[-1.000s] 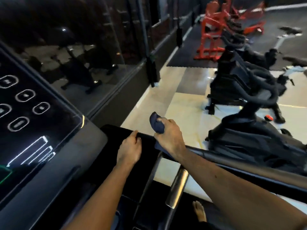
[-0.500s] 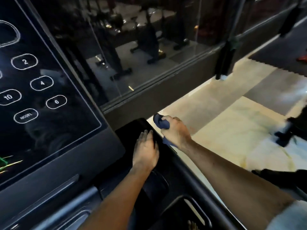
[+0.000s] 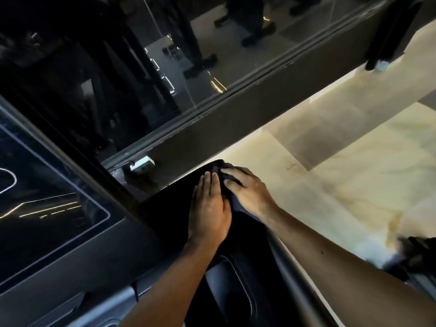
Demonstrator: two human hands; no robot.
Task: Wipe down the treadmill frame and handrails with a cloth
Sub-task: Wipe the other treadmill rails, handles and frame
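The treadmill's black side frame (image 3: 174,204) runs from the console toward the window. My left hand (image 3: 208,208) lies flat on it with straight fingers. Right beside it, my right hand (image 3: 247,190) presses a dark blue cloth (image 3: 233,201) onto the frame's front corner, fingers spread over the cloth and slightly bent. Only a small fold of the cloth shows between and under the hands. The handrail (image 3: 290,263) passes under my right forearm.
The lit console screen (image 3: 42,185) fills the left side. A glass wall with a dark sill (image 3: 212,128) stands just beyond the frame's end. Pale tiled floor (image 3: 342,175) lies to the right, with part of a dark machine (image 3: 417,253) at the right edge.
The view has swung left and down, away from the exercise bikes. Both hands have slid forward to the frame's front corner, and my left hand now lies flat beside the cloth.
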